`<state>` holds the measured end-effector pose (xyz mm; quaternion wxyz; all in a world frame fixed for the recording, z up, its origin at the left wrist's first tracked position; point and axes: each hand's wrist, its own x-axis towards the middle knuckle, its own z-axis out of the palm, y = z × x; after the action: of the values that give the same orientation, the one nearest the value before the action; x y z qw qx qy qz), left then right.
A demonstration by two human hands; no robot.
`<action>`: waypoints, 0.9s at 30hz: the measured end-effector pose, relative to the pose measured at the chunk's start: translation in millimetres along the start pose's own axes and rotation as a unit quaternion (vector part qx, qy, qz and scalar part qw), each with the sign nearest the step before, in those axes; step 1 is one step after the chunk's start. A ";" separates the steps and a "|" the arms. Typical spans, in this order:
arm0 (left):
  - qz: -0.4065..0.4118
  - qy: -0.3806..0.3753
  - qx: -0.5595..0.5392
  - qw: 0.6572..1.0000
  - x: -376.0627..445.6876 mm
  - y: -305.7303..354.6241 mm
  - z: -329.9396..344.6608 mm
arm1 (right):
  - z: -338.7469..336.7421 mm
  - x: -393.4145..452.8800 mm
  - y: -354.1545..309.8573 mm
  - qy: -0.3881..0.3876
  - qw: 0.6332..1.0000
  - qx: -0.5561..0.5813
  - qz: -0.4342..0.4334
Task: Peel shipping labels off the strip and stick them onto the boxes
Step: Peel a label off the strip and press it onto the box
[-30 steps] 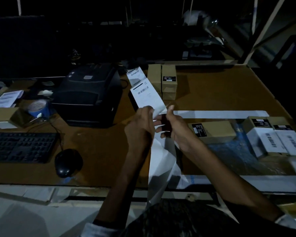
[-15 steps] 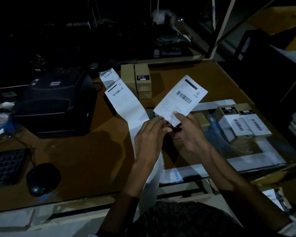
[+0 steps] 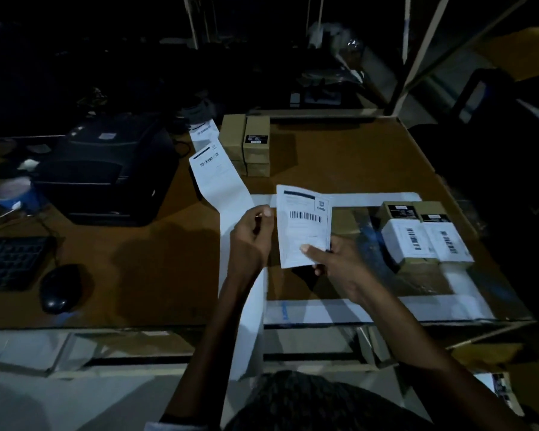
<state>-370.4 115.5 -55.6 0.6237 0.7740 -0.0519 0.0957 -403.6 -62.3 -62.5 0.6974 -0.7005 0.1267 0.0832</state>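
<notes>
A white label strip (image 3: 223, 188) runs from the black printer (image 3: 106, 169) across the table and hangs over the front edge. My left hand (image 3: 251, 241) pinches the strip's bare backing at its right edge. My right hand (image 3: 333, 262) pinches the lower corner of a peeled shipping label (image 3: 304, 225) with a barcode, held upright over the table and free of the strip. Two boxes (image 3: 423, 234) bearing white labels sit side by side at the right. A stack of plain brown boxes (image 3: 246, 144) stands at the back centre. A brown box behind the peeled label is mostly hidden.
A keyboard (image 3: 10, 262) and mouse (image 3: 59, 287) lie at the left front. A blue tape roll (image 3: 13, 194) sits left of the printer. White strips (image 3: 386, 306) frame a clear plastic sheet on the table's right part. A metal rack (image 3: 417, 57) rises behind.
The label has come fully off the strip; my right hand turned it upright and lowered it toward the table, while my left hand stayed on the backing. The camera view shifted slightly.
</notes>
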 end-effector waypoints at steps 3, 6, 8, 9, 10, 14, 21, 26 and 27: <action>0.010 -0.011 0.012 1.000 -4.6 14.0 14.7 | -17.8 -15.8 7.4 -0.033 0.999 -0.001 -0.008; -0.017 -0.031 -0.020 0.999 -10.3 22.8 30.1 | -32.9 -27.5 14.2 -0.048 0.999 -0.001 -0.004; -0.006 -0.027 -0.017 0.999 -12.4 22.0 37.1 | -41.5 -34.0 18.3 -0.047 0.999 0.003 0.006; -0.001 -0.026 -0.011 1.000 -12.9 20.5 40.0 | -45.8 -37.6 20.4 -0.045 0.999 0.003 0.014; -0.001 -0.028 -0.014 1.000 -13.4 20.5 42.5 | -49.3 -40.6 23.1 -0.047 0.999 0.001 0.023; 0.023 -0.058 0.017 0.998 -9.0 24.0 49.8 | -58.0 -48.8 40.1 -0.061 0.997 0.000 0.043; -0.018 -0.169 0.053 0.984 27.9 35.0 60.8 | -68.0 -40.6 40.4 0.021 0.998 0.055 0.035; 0.013 -0.203 0.109 0.973 72.1 37.4 86.2 | -69.8 -13.1 35.0 0.124 0.986 0.102 0.043; 0.017 -0.211 0.117 0.970 81.5 35.2 90.3 | -68.8 -7.7 34.4 0.135 0.983 0.116 0.046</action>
<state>-290.3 23.0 -23.0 0.5019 0.8435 -0.1838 -0.0538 -425.2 -130.4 -92.2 0.7458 -0.6131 0.2605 0.0052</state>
